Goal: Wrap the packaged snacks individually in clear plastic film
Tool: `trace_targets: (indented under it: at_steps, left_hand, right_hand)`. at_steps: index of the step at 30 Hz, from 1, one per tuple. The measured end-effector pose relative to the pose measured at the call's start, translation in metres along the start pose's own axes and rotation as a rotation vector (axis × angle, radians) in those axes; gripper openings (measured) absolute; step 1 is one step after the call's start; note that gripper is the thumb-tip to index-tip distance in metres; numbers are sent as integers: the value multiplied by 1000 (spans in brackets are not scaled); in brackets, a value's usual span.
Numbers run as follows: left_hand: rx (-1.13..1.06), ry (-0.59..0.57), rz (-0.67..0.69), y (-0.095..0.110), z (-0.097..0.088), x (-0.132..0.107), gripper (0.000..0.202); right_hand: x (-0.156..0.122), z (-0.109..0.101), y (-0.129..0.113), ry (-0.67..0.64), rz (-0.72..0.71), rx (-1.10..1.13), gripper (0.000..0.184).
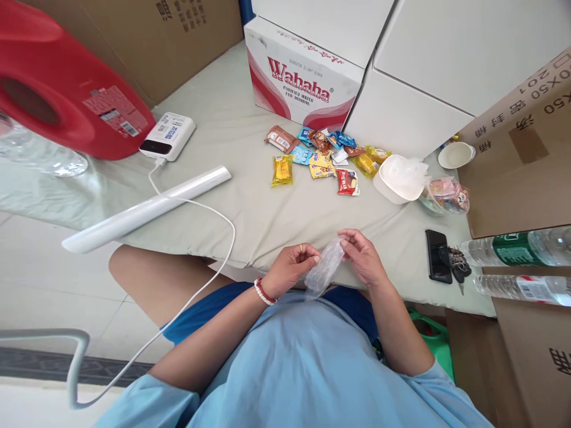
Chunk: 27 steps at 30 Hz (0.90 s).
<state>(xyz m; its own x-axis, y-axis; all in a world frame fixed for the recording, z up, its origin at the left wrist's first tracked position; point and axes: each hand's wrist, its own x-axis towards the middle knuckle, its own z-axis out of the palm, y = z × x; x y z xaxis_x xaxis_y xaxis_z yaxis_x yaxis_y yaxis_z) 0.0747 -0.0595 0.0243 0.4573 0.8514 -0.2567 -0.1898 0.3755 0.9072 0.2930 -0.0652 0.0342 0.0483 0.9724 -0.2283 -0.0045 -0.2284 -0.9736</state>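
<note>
Both hands pinch the top of a small clear plastic bag [325,267] at the table's near edge, left hand [291,266] and right hand [363,257] seemingly working its mouth apart, the snack packets [323,157] lying well beyond.

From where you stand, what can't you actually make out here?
- Clear plastic bag, head view: whether anything is inside; it is see-through and crumpled between the left hand and right hand.
- Snack packets: their print is too small to read.
- Red jug: cut off by the left edge.
- Water bottles: cut off by the right edge.
</note>
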Motion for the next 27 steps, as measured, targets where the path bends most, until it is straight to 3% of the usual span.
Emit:
trace_targets:
  at_steps: [3, 5, 10, 16, 21, 25, 27]
  left_hand:
    - [6, 133, -1, -3, 6, 1, 44]
    - [12, 180, 11, -5, 11, 2, 44]
    - [29, 160, 34, -7, 18, 2, 42]
    - [22, 295, 58, -2, -8, 6, 43]
    - [68, 360, 48, 6, -35, 8, 40]
    - [187, 443, 85, 8, -39, 5, 38]
    - [228, 417, 98, 8, -33, 1, 39]
  right_hand:
    - [-8, 5, 4, 216, -138, -153, 39]
    - [-16, 13, 5, 274, -186, -223, 36]
    - [-29, 33, 8, 48, -84, -132, 34]
    - [-22, 10, 8, 136, -3, 127, 36]
    - [-23, -11, 7, 133, 118, 188, 45]
    - [-25, -12, 12, 152, 102, 182, 44]
    - [-26, -10, 14, 142, 78, 173, 41]
